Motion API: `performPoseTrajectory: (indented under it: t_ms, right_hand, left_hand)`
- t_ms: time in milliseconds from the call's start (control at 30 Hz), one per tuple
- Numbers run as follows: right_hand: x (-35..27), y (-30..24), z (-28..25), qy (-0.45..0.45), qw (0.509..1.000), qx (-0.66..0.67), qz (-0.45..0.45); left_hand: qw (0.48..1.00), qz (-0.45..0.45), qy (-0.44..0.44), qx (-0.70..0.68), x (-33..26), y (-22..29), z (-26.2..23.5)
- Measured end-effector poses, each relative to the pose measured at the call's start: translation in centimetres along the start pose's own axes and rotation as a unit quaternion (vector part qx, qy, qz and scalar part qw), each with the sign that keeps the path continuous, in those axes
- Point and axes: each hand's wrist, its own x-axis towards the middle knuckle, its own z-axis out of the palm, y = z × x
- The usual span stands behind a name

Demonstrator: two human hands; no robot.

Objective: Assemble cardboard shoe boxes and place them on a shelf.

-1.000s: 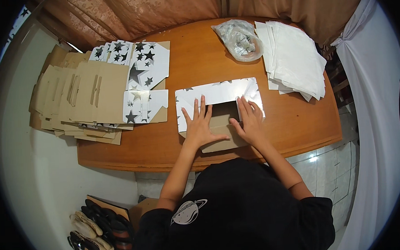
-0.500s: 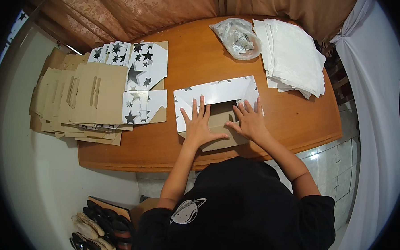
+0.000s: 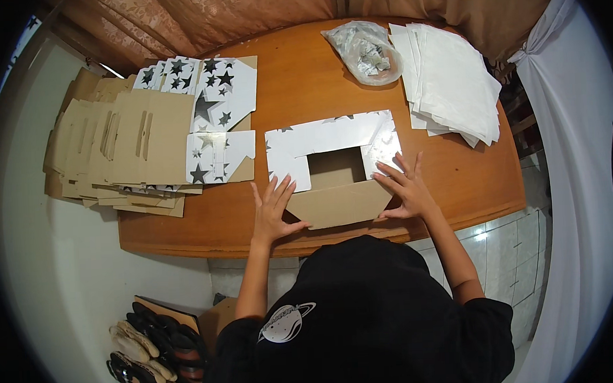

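In front of me on the wooden table lies a cardboard box (image 3: 331, 132), white with dark stars outside and brown inside. Its far and side flaps are folded inward, leaving a rectangular gap in the middle. The near brown flap (image 3: 341, 205) sticks out toward me. My left hand (image 3: 273, 210) spreads its fingers over the box's near left corner, thumb by the flap's left end. At the near right corner my right hand (image 3: 406, 190) is likewise spread, fingertips on the white side flap and thumb by the flap's right end.
Flat, unfolded star-patterned cartons (image 3: 140, 134) are piled at the left of the wooden table (image 3: 288, 83). A clear plastic bag (image 3: 365, 55) of small silvery pieces stands at the back, beside a stack of white sheets (image 3: 452, 82). Shoes (image 3: 153, 352) sit on the lower left.
Both hands have drawn apart, from over the opening to the box's near corners. The near brown flap now sticks out in full view, and the middle gap is uncovered.
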Motion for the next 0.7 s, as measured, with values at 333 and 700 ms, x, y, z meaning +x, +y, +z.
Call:
performPoseTrajectory:
  t_ms: [333, 700]
  right_hand:
    - [0.1, 1.7, 1.3, 0.056, 0.996, 0.039, -0.062]
    - [5.2, -2.1, 2.2, 0.194, 0.891, 0.12, 0.393]
  left_hand:
    - [0.994, 0.078, 0.073, -0.008, -0.1, -1.7, 1.5]
    - [0.901, -0.282, 0.288, -0.159, 4.4, 4.0, 3.0]
